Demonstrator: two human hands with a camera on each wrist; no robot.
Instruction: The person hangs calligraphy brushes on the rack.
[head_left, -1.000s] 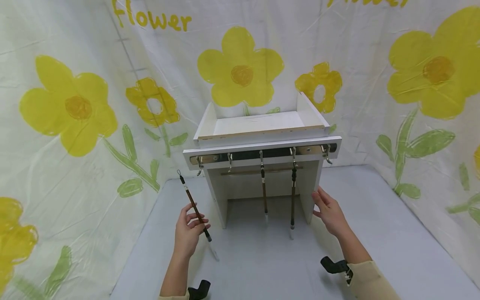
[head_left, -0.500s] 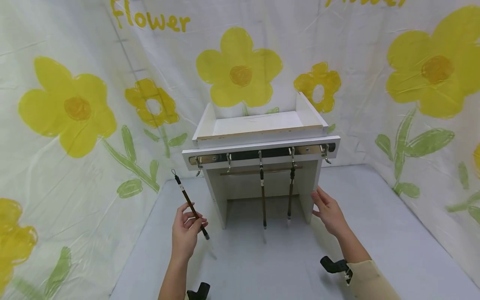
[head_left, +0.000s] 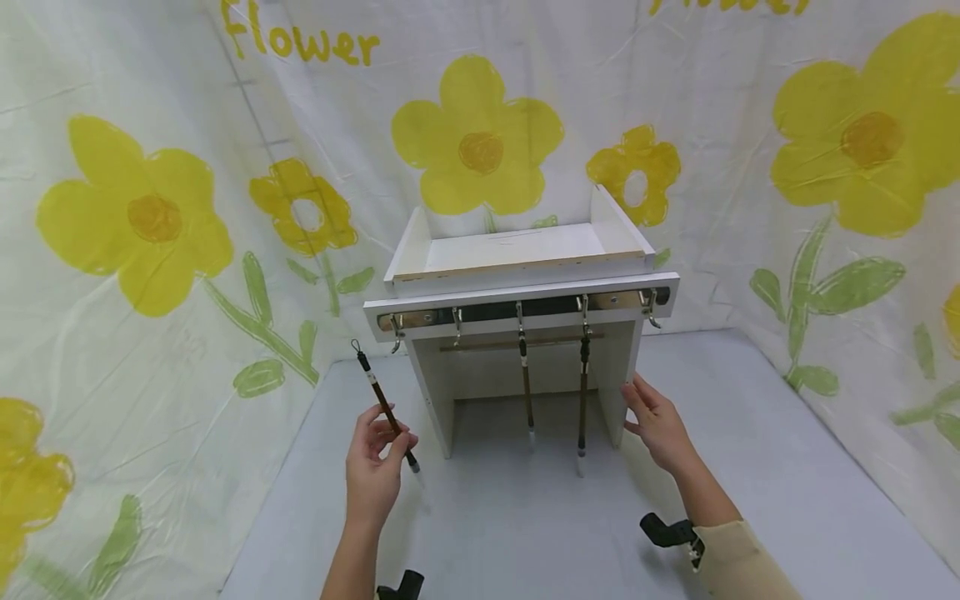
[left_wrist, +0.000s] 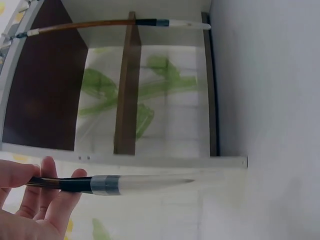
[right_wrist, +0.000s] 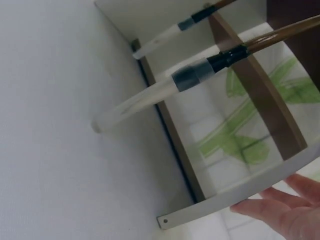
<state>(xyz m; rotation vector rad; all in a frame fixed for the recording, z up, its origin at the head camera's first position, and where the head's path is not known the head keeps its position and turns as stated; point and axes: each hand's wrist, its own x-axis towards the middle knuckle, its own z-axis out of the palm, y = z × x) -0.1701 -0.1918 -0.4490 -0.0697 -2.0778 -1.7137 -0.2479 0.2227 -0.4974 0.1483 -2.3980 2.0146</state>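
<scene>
My left hand (head_left: 375, 483) pinches a calligraphy brush (head_left: 380, 393) between thumb and fingers, left of a white wooden stand (head_left: 525, 292). The brush leans with its looped end up and its clear-capped tip down; in the left wrist view its cap (left_wrist: 150, 184) points right, beside the stand's side panel (left_wrist: 165, 161). Two more brushes hang from the stand's hooks: a middle brush (head_left: 527, 379) and a right brush (head_left: 583, 392). The fingers of my right hand (head_left: 660, 429) touch the outside of the stand's right panel (right_wrist: 235, 194); its thumb is hidden in the right wrist view.
A metal strip on the stand's front carries several hooks; the far-left hook (head_left: 397, 332), the one beside it (head_left: 457, 325) and the far-right hook (head_left: 651, 307) hold no brush. The stand rests on a pale table (head_left: 510, 533), before a sheet (head_left: 315, 108) painted with yellow flowers.
The held brush shifts slightly left, then back right and a little up in my left hand. The two hanging brushes sway. My right hand stays at the panel.
</scene>
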